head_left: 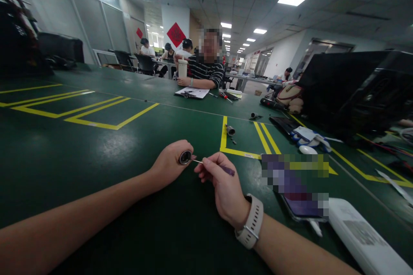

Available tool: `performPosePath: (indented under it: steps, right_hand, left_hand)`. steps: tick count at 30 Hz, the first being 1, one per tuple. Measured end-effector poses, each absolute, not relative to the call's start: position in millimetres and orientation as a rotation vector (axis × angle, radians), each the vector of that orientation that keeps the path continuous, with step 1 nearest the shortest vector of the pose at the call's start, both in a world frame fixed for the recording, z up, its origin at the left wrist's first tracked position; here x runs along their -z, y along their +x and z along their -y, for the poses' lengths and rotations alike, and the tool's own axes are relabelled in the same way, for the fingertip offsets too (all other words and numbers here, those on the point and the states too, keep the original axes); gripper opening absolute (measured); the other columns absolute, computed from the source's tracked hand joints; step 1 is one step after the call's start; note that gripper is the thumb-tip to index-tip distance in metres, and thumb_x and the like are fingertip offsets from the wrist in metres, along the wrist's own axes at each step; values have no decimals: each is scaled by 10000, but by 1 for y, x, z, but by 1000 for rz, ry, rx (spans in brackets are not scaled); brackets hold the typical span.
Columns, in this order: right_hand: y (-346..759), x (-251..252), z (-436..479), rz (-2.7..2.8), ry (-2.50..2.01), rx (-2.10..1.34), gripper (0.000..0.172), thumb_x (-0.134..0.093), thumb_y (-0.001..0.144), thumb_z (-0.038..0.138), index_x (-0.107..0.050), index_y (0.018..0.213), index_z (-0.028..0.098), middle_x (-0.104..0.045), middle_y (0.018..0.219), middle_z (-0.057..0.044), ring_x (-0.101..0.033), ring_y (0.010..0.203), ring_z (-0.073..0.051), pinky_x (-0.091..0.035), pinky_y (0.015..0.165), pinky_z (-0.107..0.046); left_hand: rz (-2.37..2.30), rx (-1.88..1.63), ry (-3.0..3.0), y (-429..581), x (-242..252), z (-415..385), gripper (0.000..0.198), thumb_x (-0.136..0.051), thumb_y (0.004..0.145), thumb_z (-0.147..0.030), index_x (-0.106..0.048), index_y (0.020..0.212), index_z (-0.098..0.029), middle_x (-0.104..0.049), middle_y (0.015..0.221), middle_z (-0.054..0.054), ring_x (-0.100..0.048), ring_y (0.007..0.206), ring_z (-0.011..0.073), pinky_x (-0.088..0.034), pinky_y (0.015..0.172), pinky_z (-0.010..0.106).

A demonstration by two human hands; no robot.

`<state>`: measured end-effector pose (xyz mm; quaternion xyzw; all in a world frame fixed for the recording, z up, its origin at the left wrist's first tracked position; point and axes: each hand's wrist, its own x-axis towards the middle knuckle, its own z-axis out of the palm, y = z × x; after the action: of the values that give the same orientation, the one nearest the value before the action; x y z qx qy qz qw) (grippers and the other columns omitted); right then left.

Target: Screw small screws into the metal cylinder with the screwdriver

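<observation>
My left hand rests on the green table, its fingers closed round a small round dark metal part. My right hand, with a pale watch on its wrist, pinches a thin tool with a purple handle. The tool's metal tip touches the round part. Both forearms reach in from the bottom edge.
A small metal cylinder and tiny bits lie inside a yellow-taped square. To the right are a phone, a white flat device, a white mouse, gloves and a large black case. A person in a striped top sits across with papers.
</observation>
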<state>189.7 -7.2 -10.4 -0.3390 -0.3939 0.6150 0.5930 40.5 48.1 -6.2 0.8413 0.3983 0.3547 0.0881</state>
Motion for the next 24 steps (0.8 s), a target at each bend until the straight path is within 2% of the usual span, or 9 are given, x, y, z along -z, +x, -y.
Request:
performPosePath:
  steps: [9, 20, 24]
  right_hand:
    - [195, 4, 4, 851, -745, -1537, 121, -609, 727, 218, -542, 639, 168, -671, 637, -20, -539, 570, -112, -372, 565, -245]
    - [189, 10, 10, 987, -822, -1402, 104, -616, 752, 248, -561, 703, 175, -632, 662, 9, -542, 620, -117, -391, 585, -253]
    - [191, 9, 7, 923, -770, -1486, 111, -618, 740, 236, -550, 680, 170, -649, 652, -2, -541, 596, -112, -380, 565, -244]
  left_hand:
    - [-1105, -1060, 2501, 40, 6, -48, 177, -478, 779, -202, -438, 609, -173, -436, 614, -28, -435, 579, 118, -337, 528, 235]
    - [-1240, -1050, 2512, 39, 7, -48, 176, -492, 763, -172, -434, 597, -173, -441, 615, -26, -442, 593, 127, -340, 544, 244]
    - [-1226, -1044, 2512, 39, 6, -48, 183, -483, 768, -170, -426, 595, -175, -435, 614, -27, -439, 593, 128, -338, 550, 246]
